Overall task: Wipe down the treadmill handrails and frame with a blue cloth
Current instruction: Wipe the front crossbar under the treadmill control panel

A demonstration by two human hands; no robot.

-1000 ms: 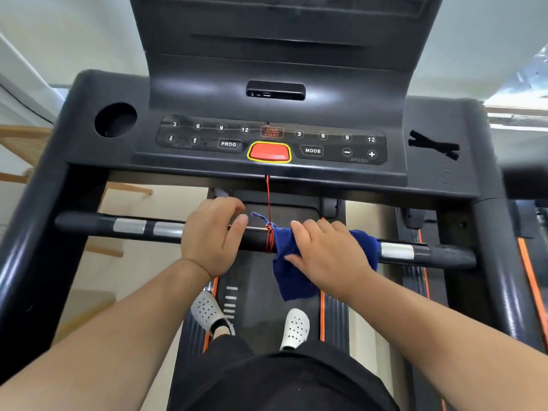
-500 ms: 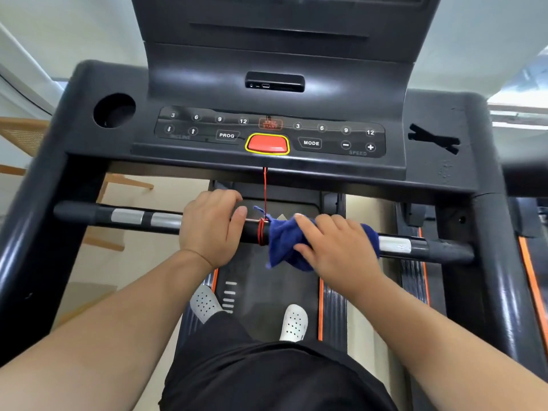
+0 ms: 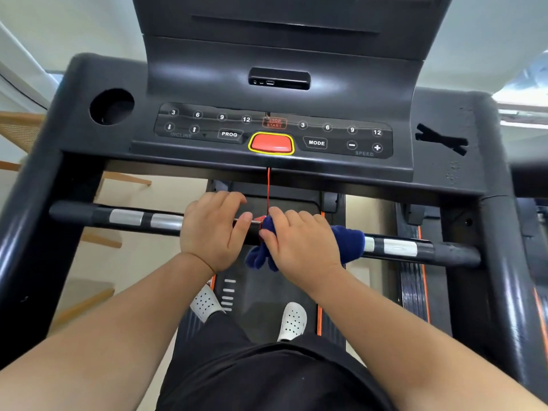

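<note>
A black front handrail (image 3: 444, 250) with silver sensor bands crosses the treadmill below the console. The blue cloth (image 3: 350, 243) is wrapped over the bar near its middle, bunched and hanging a little below it. My right hand (image 3: 302, 247) presses on the cloth and grips it against the bar. My left hand (image 3: 212, 232) is closed around the bare bar just left of the cloth, almost touching my right hand. The black frame uprights (image 3: 35, 221) rise on both sides.
The console (image 3: 444, 179) above holds a red stop button (image 3: 271, 143), keys and a cup hole (image 3: 112, 106). A red safety cord (image 3: 268, 188) hangs down to the bar between my hands. My white shoes stand on the belt (image 3: 267, 295). Wooden furniture (image 3: 17, 129) sits at the left.
My right hand has slid the cloth left along the bar, up against the red cord and my left hand. The cloth has bunched up and hangs shorter.
</note>
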